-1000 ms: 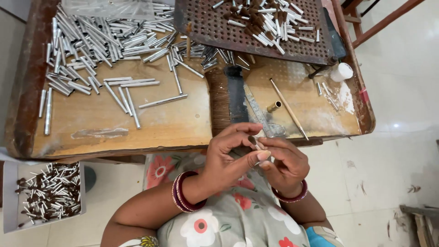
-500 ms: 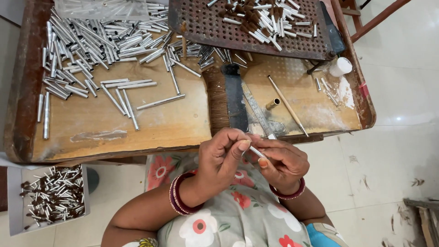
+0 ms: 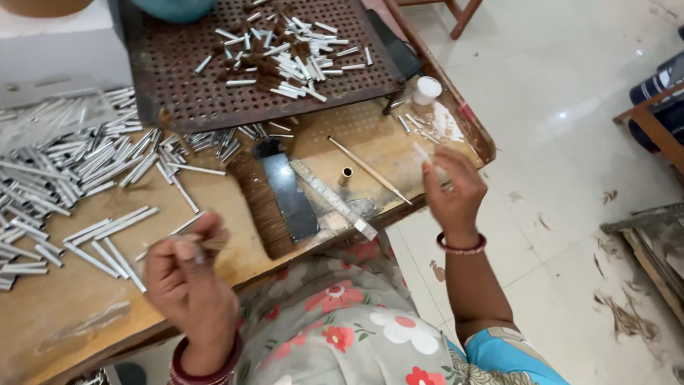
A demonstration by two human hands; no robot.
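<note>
A person in a floral garment is working at a wooden table [image 3: 85, 314], the two hands now held well apart over its near edge. The left hand [image 3: 189, 274] is closing its fingertips on a small brownish tuft [image 3: 214, 241], blurred enough that its make is hard to tell; the hand is hovering just in front of a scatter of silvery metal tubes [image 3: 78, 178] lying loose on the table. The right hand [image 3: 450, 187] is pinching one short pale tube [image 3: 422, 152] between thumb and fingers, its upper end poking above the fingertips and its lower part hidden inside the grip; it is hanging over the table's right end, just in front of a small white-capped bottle [image 3: 427, 90]. Between the hands, on the table, are lying a dark brush [image 3: 274, 203], a metal ruler [image 3: 331, 197], a thin wooden stick [image 3: 368, 170] and a small brass tube [image 3: 345, 175] standing on end. At the back of the table a perforated rusty tray [image 3: 178, 78] is holding more short tubes, some with dark ends. The tube heap is running off the left edge of the view, the left wrist's red bangles [image 3: 206, 363] are being cut by the bottom edge, and motion blur is softening both hands.
</note>
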